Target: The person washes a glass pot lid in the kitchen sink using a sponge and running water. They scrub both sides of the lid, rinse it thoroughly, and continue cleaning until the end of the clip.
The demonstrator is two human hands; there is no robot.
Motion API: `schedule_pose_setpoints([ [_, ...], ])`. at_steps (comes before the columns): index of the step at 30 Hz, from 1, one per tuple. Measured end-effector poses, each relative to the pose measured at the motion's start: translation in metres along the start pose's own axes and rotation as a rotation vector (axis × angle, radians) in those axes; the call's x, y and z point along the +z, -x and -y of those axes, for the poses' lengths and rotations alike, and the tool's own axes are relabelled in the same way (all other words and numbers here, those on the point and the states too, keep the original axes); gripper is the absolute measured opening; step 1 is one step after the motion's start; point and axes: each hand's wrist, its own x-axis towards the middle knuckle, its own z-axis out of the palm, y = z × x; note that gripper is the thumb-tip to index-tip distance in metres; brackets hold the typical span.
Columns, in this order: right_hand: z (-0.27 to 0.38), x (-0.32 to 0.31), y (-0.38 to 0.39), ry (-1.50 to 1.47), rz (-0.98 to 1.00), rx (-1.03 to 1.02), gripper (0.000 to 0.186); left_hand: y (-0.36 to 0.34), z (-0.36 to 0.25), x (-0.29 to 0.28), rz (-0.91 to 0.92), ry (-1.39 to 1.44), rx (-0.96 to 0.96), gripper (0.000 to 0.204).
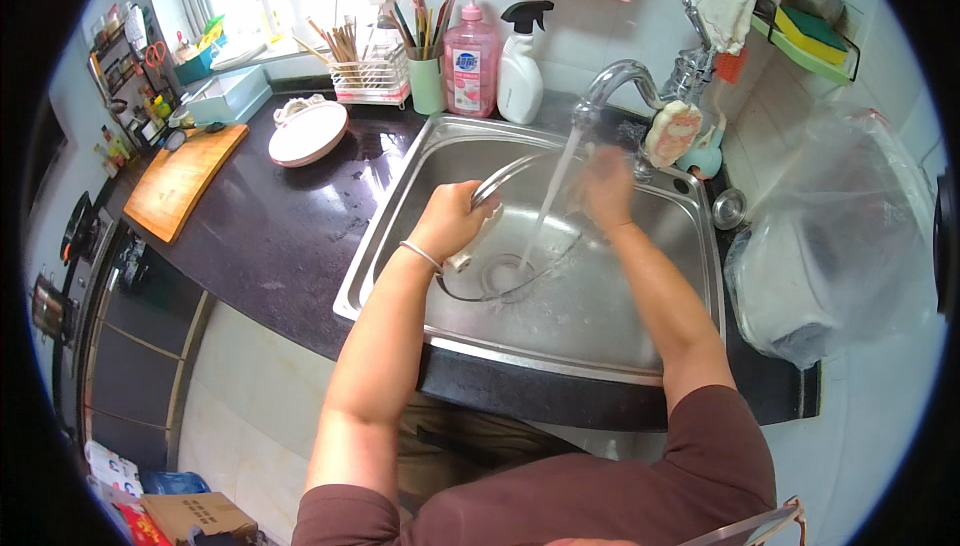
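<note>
My left hand (452,221) is closed on the metal rim of what looks like a clear glass pot lid (506,175), held tilted inside the steel sink (384,246). A dark curved edge shows lower in the basin, near the drain. Water (562,171) runs from the curved chrome faucet (622,71) and falls between my two hands. My right hand (606,188) is at the far side of the basin, just right of the stream. Motion smears its fingers, so whether they hold anything cannot be made out.
A pink soap pump bottle (472,61), a white spray bottle (519,76) and a green utensil cup (427,81) stand behind the sink. Left on the counter are a pinkish-white dish (308,134) and a wooden cutting board (185,181). A plastic-covered item (800,276) sits at right.
</note>
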Motion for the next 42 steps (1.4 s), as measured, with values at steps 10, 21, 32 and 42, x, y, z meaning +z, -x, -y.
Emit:
schedule_pose_setpoints([
  [10,0.116,0.030,0.014,0.095,0.443,-0.598,0.024,0.009,-0.002,0.006,0.011,-0.004,0.036,0.021],
  [21,-0.042,0.010,0.038,0.103,-0.084,0.481,0.019,-0.003,0.007,0.017,0.007,0.085,-0.104,0.018],
  [32,0.072,0.066,0.061,-0.030,0.494,-0.340,0.048,-0.004,0.011,0.024,-0.169,0.469,-0.275,0.017],
  [42,-0.076,0.001,0.069,0.718,0.440,-0.199,0.046,-0.008,0.017,0.015,-0.296,0.751,-0.376,0.013],
])
